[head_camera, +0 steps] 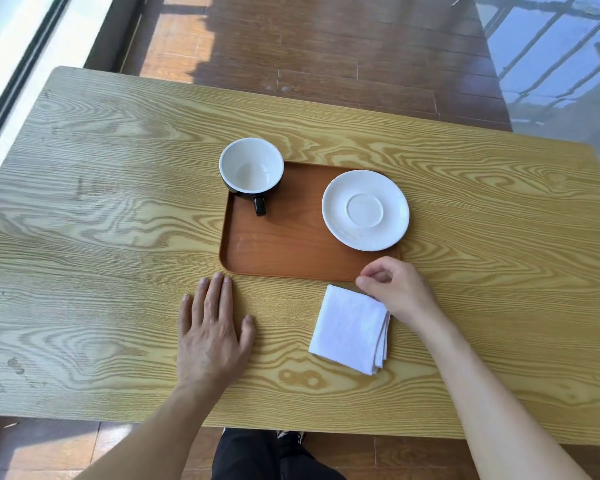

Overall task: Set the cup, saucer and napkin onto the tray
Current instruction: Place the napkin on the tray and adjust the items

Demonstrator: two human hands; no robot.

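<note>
left hand (210, 336) flat, splayed | right hand (400, 292) maybe pinching white folded napkin (349, 329)

Single view only, head-worn, wide-angle. Looks forward and steeply down from above near edge of table (84, 188). Near enough to fill frame with tabletop; straight edges bow from lens. Tray (284, 247) near centre, left hand (210, 336) and right hand (399, 292) just below it, forearms entering from bottom corners. Top of frame reaches floor (326, 53) beyond far edge. Bottom edge catches dark trousers (257, 455) directly beneath camera. No second view, nothing shared.
</note>
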